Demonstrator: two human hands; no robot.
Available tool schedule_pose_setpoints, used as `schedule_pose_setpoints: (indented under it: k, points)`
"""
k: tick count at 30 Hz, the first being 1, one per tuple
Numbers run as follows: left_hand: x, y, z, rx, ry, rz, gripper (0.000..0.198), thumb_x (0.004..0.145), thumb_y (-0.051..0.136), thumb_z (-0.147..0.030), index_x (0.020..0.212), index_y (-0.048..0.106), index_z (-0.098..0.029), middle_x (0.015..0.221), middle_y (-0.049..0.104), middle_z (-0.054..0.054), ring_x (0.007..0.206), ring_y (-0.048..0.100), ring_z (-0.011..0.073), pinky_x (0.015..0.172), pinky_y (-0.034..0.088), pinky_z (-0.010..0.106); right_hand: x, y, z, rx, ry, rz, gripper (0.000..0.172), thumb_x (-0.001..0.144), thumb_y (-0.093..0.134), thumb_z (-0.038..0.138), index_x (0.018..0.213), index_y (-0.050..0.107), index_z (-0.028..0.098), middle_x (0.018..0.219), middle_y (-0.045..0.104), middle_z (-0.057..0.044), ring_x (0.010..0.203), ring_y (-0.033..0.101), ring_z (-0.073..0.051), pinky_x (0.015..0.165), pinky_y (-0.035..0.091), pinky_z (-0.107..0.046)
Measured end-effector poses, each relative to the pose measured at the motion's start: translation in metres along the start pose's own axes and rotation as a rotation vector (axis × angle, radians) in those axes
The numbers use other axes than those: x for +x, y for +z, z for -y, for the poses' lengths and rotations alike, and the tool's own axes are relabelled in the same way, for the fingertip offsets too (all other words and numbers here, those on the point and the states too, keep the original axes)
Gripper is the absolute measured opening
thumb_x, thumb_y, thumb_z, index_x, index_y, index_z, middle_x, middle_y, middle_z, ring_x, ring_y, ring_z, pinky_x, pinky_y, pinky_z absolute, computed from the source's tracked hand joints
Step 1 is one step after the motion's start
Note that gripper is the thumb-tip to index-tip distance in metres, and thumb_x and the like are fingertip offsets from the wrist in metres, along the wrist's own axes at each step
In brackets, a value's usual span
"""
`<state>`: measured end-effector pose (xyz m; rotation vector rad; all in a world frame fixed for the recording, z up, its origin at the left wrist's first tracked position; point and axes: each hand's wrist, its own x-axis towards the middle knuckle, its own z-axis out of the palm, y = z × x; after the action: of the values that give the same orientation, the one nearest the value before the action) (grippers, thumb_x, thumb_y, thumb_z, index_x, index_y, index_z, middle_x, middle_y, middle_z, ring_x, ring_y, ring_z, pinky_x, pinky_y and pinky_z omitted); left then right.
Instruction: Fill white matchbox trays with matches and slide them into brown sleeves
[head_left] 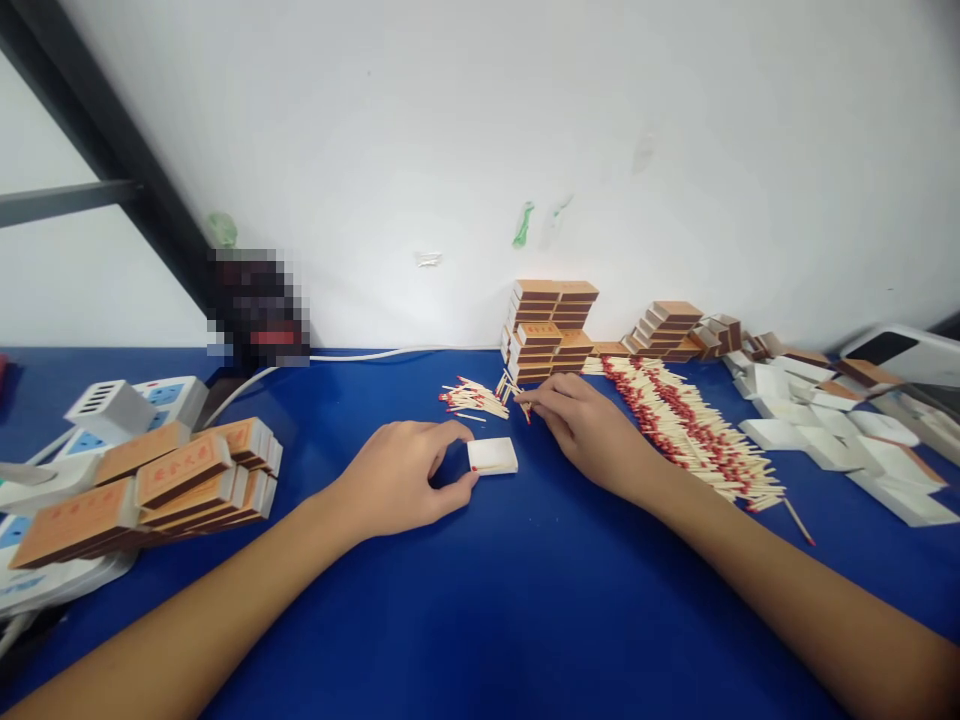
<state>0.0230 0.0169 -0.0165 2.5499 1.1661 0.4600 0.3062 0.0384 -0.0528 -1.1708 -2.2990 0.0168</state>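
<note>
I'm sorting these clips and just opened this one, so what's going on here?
A person sits or stands at a blue table handling matches. The left hand holds a white matchbox tray by its left end, with at least one matchstick inside. The right hand has its fingers at loose matchsticks beside a small pile; whether it grips one is unclear. Stacked matchboxes stand by the wall, and a long band of matchsticks lies beyond the right forearm.

Red characters on the orange matchboxes (184,472) are too blurred to read.
</note>
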Motion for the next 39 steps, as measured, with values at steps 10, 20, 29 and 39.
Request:
schedule_pose_setpoints:
  k: [10,20,29,39]
  points:
    - [-0.001,0.002,0.002,-0.039,-0.033,0.002,0.028,0.091,0.068,-0.038,0.114,0.072,-0.023,0.065,0.058,-0.005,0.057,0.052,0.0129,0.057,0.032,0.027,0.0,-0.006,-0.014,-0.111,-0.054,0.096,0.051,0.102,0.038,0.007,0.135,0.072,0.025,0.111,0.068,-0.013,0.105,0.059,-0.029,0.095,0.054,-0.047]
    - [-0.001,0.002,0.002,-0.045,-0.042,0.012,0.029,0.092,0.067,-0.039,0.115,0.072,-0.023,0.065,0.058,-0.005,0.058,0.052,0.0127,0.058,0.033,0.027,0.002,-0.01,-0.002,-0.095,-0.01,0.1,0.028,0.109,0.046,0.027,0.109,0.074,0.021,0.1,0.067,-0.012,0.099,0.061,-0.028,0.089,0.053,-0.043]
    - [-0.001,0.003,0.006,-0.049,-0.041,-0.002,0.03,0.092,0.067,-0.039,0.117,0.072,-0.023,0.064,0.057,-0.006,0.057,0.051,0.0121,0.057,0.033,0.027,0.001,-0.01,-0.002,0.029,0.041,0.025,0.017,0.105,0.057,0.021,0.102,0.073,0.022,0.103,0.065,-0.01,0.1,0.061,-0.026,0.091,0.052,-0.043]
    - [-0.001,0.004,0.005,-0.053,-0.031,-0.034,0.029,0.092,0.068,-0.036,0.117,0.072,-0.023,0.063,0.055,-0.007,0.056,0.05,0.0111,0.057,0.033,0.026,0.001,-0.02,0.02,0.068,-0.018,0.007,0.015,0.106,0.055,0.024,0.101,0.07,0.022,0.098,0.074,-0.009,0.094,0.063,-0.026,0.086,0.052,-0.041]
